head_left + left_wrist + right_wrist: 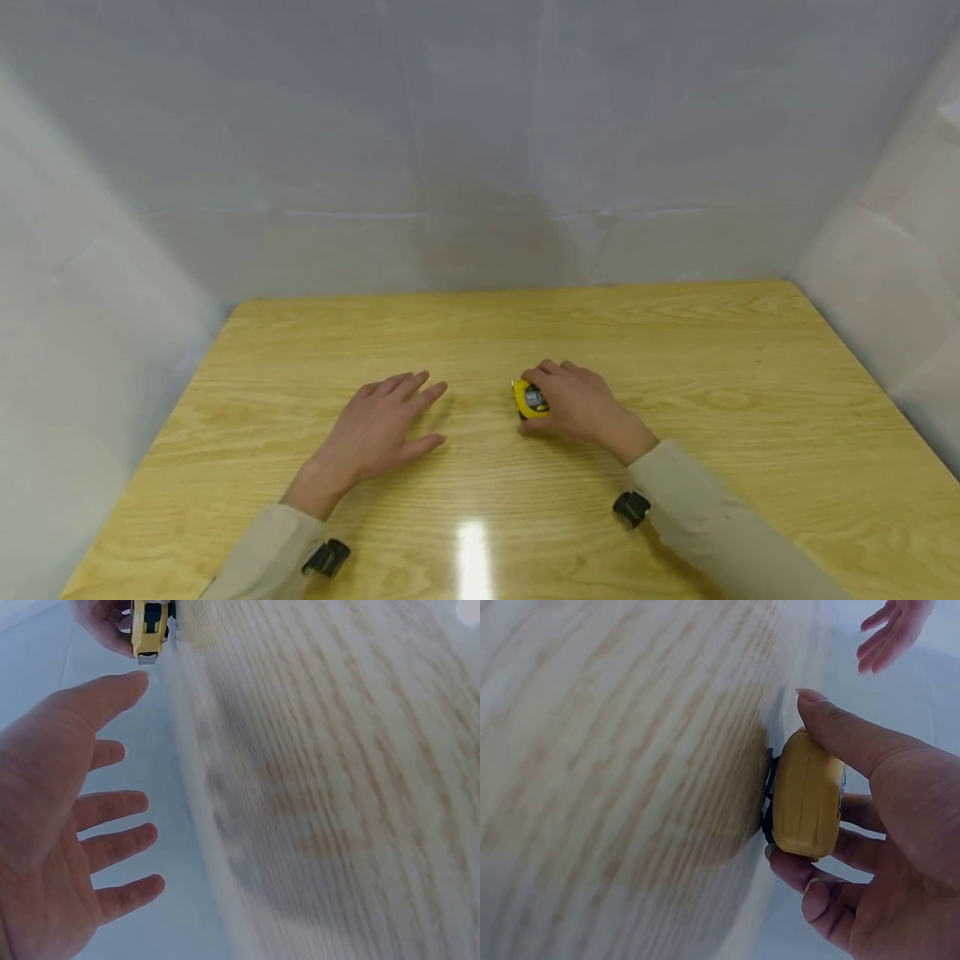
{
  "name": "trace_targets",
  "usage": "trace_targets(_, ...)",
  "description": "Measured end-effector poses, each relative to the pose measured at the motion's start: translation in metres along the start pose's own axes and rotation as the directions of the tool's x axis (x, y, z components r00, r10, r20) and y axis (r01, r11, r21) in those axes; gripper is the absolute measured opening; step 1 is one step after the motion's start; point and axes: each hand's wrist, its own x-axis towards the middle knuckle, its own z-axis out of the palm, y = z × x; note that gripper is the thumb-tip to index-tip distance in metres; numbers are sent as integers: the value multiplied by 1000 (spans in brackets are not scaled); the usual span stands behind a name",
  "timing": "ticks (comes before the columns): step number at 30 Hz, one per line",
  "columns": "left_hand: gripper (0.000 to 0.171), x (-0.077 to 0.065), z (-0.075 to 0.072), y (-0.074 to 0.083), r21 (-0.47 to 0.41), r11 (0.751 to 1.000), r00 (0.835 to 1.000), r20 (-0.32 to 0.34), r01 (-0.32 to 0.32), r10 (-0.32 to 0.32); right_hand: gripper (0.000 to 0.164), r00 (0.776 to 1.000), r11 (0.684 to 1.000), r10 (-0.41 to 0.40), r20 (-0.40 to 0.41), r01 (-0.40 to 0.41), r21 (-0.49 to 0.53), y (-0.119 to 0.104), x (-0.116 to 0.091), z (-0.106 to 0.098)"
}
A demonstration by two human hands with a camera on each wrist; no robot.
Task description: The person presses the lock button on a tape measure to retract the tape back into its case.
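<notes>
A yellow and black tape measure (532, 400) is gripped by my right hand (576, 404), near the middle of the wooden table. In the right wrist view the thumb lies on one end of the tape measure's yellow case (807, 796) and curled fingers hold the other end; its black clip side faces the tabletop, at or very near it. The metal hook at the tape's mouth points toward my left hand (378, 429) in the left wrist view. That left hand holds nothing. Its fingers are spread and extended above the table, apart from the tape measure.
The light wooden table (300, 350) has pale sheeting behind it (480, 150) and on both sides. A bright light reflection (474, 558) shows near the front. Black wrist devices sit by both sleeves, one at the left (327, 557) and one at the right (632, 508).
</notes>
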Motion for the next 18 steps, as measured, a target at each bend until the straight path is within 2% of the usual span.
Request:
trace_targets(6,64,-1,2,0,2,1000,1000,2,6,-6,68,1000,1000,3,-2,-3,3,2,0,3)
trace_targets(12,63,-1,4,-2,-4,1000,1000,-1,8,-8,67,1000,999,4,7,-4,52,4,-2,5)
trace_targets(18,62,-5,4,-5,2,1000,1000,13,21,-21,76,997,996,40,63,-46,83,7,-3,3)
